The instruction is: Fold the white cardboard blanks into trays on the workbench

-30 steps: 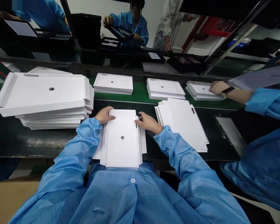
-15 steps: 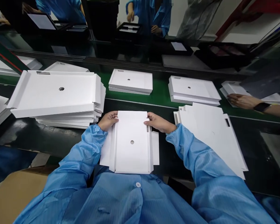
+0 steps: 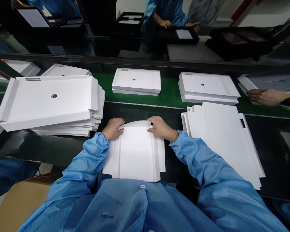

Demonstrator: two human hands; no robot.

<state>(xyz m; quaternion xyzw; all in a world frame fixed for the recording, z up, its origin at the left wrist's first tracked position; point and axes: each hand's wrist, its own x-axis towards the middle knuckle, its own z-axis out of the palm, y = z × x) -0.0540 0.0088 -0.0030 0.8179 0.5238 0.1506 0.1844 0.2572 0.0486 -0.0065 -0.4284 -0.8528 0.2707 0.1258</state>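
A white cardboard blank [image 3: 137, 154] with creased, raised side edges lies in front of my body. Its far edge bows upward between my hands. My left hand [image 3: 113, 128] is closed on the far left corner, thumb on the near face and fingers behind. At the far right corner my right hand [image 3: 161, 128] grips in the same way. Under the blank, flat white card [image 3: 161, 154] sticks out on both sides. To the right lies a pile of flat white blanks [image 3: 219, 138]. On the left stands a stack of folded white trays [image 3: 72, 106].
Folded white trays [image 3: 136, 80] sit in a pair on the green strip [image 3: 169, 96], with another tray pile [image 3: 209, 87] to their right. A co-worker's hand [image 3: 268, 96] touches trays at far right. Opposite, people in blue work by black boxes [image 3: 129, 24]. A brown carton [image 3: 24, 203] is lower left.
The blank's far edge was straight and now curves up. Its round hole and slot no longer show. Both hands stay at the far corners. The co-worker opposite has shifted right.
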